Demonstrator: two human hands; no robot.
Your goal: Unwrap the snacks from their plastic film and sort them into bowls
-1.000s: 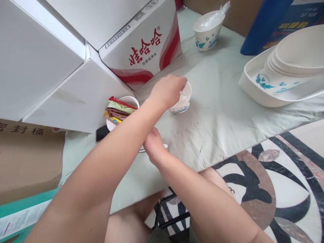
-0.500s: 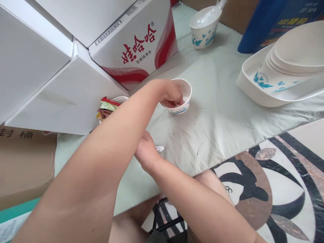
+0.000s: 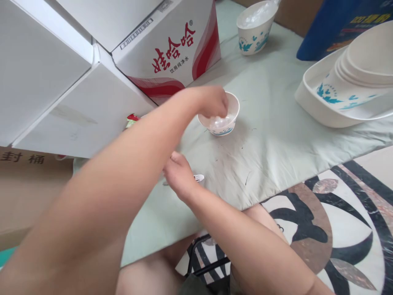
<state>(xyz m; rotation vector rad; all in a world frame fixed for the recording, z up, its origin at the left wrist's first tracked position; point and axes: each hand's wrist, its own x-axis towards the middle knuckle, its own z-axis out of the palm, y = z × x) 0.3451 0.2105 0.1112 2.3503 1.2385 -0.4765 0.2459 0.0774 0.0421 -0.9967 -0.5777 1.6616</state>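
My left hand [image 3: 215,102] reaches across with its fingers curled together at a white paper bowl [image 3: 221,130] with blue leaf prints. Crumpled clear plastic [image 3: 222,121] lies in that bowl, just under the fingertips; whether they pinch part of it is hidden. Below the left forearm, my right hand [image 3: 179,176] is closed, thumb up, and what its fingers hold is out of sight. Beside its wrist, a small white piece with dark marks [image 3: 199,178] pokes out. A red and green packet [image 3: 132,118] shows partly behind the left forearm.
White cartons [image 3: 172,49] with red print stand at the left and back. Another printed bowl [image 3: 254,37] with clear plastic in it is at the back. At right, stacked paper bowls [image 3: 340,88] lie in a white tray [image 3: 319,110], near a blue package [image 3: 325,32].
My left hand has lifted from inside the bowl toward its rim, uncovering the clear plastic. My right hand stays low behind the left forearm. The view has shifted slightly.
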